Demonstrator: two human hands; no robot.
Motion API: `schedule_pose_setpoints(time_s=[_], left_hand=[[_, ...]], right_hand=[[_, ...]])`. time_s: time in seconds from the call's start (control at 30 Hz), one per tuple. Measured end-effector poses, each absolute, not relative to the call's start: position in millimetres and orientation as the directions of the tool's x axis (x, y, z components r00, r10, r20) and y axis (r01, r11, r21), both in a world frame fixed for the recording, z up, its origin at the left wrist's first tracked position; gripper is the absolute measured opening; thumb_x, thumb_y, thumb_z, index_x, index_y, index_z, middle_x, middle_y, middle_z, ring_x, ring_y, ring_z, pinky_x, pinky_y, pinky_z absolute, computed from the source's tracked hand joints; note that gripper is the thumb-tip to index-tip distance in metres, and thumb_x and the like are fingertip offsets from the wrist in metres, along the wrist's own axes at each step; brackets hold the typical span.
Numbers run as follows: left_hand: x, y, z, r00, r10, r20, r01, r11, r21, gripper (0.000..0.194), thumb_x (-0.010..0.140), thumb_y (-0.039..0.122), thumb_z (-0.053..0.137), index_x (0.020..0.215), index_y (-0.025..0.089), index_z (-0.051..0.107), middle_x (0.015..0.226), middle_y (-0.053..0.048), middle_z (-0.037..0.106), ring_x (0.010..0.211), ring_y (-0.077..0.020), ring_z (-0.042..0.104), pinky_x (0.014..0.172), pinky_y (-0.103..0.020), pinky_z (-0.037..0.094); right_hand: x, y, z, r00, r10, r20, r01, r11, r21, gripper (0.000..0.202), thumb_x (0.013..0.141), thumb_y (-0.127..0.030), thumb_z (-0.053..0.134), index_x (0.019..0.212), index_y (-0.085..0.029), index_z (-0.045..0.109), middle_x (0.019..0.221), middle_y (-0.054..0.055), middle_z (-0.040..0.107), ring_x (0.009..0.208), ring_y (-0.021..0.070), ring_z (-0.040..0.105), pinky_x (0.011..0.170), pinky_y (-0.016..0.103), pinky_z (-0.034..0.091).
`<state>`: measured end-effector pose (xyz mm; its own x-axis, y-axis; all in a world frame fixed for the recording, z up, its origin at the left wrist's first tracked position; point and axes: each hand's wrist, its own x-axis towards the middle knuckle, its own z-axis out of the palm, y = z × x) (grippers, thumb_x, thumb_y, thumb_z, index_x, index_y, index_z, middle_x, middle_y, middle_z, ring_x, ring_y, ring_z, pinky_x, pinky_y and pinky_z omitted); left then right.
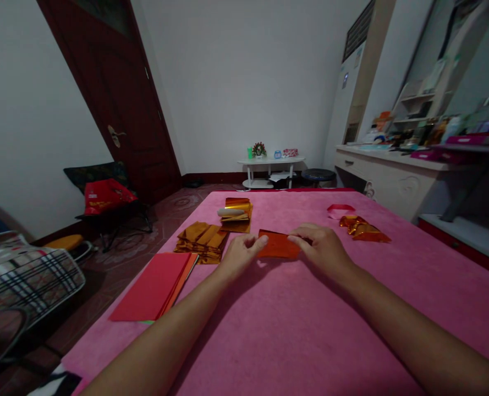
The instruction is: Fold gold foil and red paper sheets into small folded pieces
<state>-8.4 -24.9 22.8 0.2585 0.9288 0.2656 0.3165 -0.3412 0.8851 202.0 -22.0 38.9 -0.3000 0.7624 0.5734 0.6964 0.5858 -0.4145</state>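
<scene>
The shiny orange rectangular foil sheet (278, 245) was held over the pink cloth-covered worktop (302, 330), its opposite ends pinched between thumb and fingers of the left hand (240, 254) and right hand (323, 246), where light, even tension seemed best for straight edges.
</scene>
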Motion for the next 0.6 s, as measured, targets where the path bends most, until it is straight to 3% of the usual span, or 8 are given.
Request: schedule_pose_setpoints(time_s=[0.13, 0.27, 0.43, 0.6], left_hand=[[-7.9, -18.9, 12.6, 0.221, 0.943, 0.247, 0.139, -0.282, 0.949, 0.031, 0.073, 0.039, 0.064, 0.083, 0.009, 0.067, 0.074, -0.007, 0.067, 0.062, -0.0140, 0.058, 0.059, -0.025, 0.045], [-9.4, -13.9, 6.3, 0.162, 0.934, 0.317, 0.031, -0.326, 0.945, 0.024, 0.071, 0.024, 0.065, 0.091, 0.012, 0.068, 0.087, -0.008, 0.069, 0.076, -0.0185, 0.063, 0.069, -0.028, 0.048], [-11.8, -14.8, 9.3, 0.158, 0.923, 0.350, -0.031, -0.350, 0.936, 0.027, 0.072, 0.018, 0.062, 0.099, 0.014, 0.067, 0.097, -0.008, 0.068, 0.085, -0.0208, 0.062, 0.075, -0.030, 0.048], [-10.1, -18.9, 9.9, 0.218, 0.923, 0.316, -0.066, -0.310, 0.949, 0.025, 0.071, 0.018, 0.064, 0.095, 0.014, 0.067, 0.089, -0.007, 0.067, 0.080, -0.0198, 0.061, 0.072, -0.029, 0.048]], right_hand=[[195.4, -27.0, 37.0, -0.290, 0.710, 0.642, 0.635, 0.644, -0.426, 0.017, 0.084, -0.024, 0.053, 0.081, -0.019, 0.069, 0.082, 0.006, 0.066, 0.076, 0.0171, 0.059, 0.071, 0.028, 0.042], [192.6, -28.2, 34.1, -0.173, 0.747, 0.642, 0.507, 0.627, -0.592, 0.024, 0.085, -0.036, 0.052, 0.092, -0.018, 0.068, 0.087, 0.007, 0.065, 0.075, 0.0171, 0.059, 0.068, 0.028, 0.046], [196.5, -18.8, 22.5, -0.051, 0.940, 0.338, 0.210, 0.341, -0.917, 0.051, 0.084, -0.056, 0.042, 0.108, -0.015, 0.061, 0.064, 0.003, 0.062, 0.050, 0.0140, 0.055, 0.045, 0.024, 0.044], [198.0, -15.0, 18.5, -0.035, 0.977, 0.211, 0.070, 0.213, -0.974, 0.048, 0.078, -0.059, 0.051, 0.096, -0.017, 0.065, 0.068, 0.002, 0.062, 0.048, 0.0100, 0.051, 0.041, 0.019, 0.038]])
